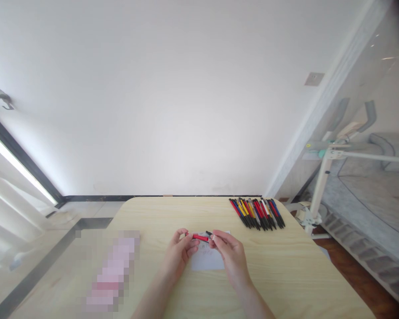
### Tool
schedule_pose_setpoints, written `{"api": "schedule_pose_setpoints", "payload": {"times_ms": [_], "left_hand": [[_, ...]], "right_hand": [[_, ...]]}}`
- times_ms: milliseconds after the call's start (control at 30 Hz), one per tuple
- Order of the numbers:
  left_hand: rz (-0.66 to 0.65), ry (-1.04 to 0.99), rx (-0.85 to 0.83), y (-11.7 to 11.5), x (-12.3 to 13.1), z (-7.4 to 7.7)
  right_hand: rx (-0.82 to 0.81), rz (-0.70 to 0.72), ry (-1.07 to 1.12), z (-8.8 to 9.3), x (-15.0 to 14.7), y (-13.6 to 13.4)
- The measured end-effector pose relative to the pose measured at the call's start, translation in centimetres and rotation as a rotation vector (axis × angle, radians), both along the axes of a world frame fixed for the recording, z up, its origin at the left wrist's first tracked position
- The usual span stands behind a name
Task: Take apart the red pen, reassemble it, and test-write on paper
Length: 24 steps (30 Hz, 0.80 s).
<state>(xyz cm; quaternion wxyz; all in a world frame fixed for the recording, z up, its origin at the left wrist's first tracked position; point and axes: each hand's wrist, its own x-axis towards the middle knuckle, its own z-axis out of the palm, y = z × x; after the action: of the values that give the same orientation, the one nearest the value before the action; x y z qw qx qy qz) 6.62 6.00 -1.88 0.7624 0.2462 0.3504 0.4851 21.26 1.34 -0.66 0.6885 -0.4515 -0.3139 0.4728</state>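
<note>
My left hand pinches a red pen barrel, which lies nearly level and points to the right. Close to the barrel's right end, the fingers of my right hand are closed on a small black pen part. Whether the two pieces touch, I cannot tell. Under both hands lies a white sheet of paper with faint marks on it. The fingertips hide some of the pen pieces.
A row of several pens in red, blue, yellow, white and black lies at the back right of the pale wooden table. A pixelated pink patch is at the left edge. Beyond stands a white wall; a white metal frame is at right.
</note>
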Motion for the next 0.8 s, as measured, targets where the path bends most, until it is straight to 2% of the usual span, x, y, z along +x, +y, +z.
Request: {"api": "schedule_pose_setpoints", "payload": {"times_ms": [133,233,400,633,800], "left_hand": [[-0.005,0.003,0.001,-0.1,0.1,-0.1],[0.002,0.001,0.004,-0.1,0.1,-0.1],[0.052,-0.012,-0.009,0.0,-0.1,0.0],[0.267,-0.068,-0.028,0.9,-0.8,-0.2],[0.282,-0.096,-0.039,1.1,-0.8,-0.4]], "right_hand": [[0.014,-0.043,-0.172,-0.1,-0.1,-0.2],[0.021,-0.059,-0.218,-0.2,-0.2,-0.3],[0.042,-0.074,-0.199,-0.2,-0.1,-0.3],[0.039,-0.116,-0.186,-0.2,0.1,-0.4],[0.027,-0.117,-0.174,-0.4,0.3,-0.4]]}}
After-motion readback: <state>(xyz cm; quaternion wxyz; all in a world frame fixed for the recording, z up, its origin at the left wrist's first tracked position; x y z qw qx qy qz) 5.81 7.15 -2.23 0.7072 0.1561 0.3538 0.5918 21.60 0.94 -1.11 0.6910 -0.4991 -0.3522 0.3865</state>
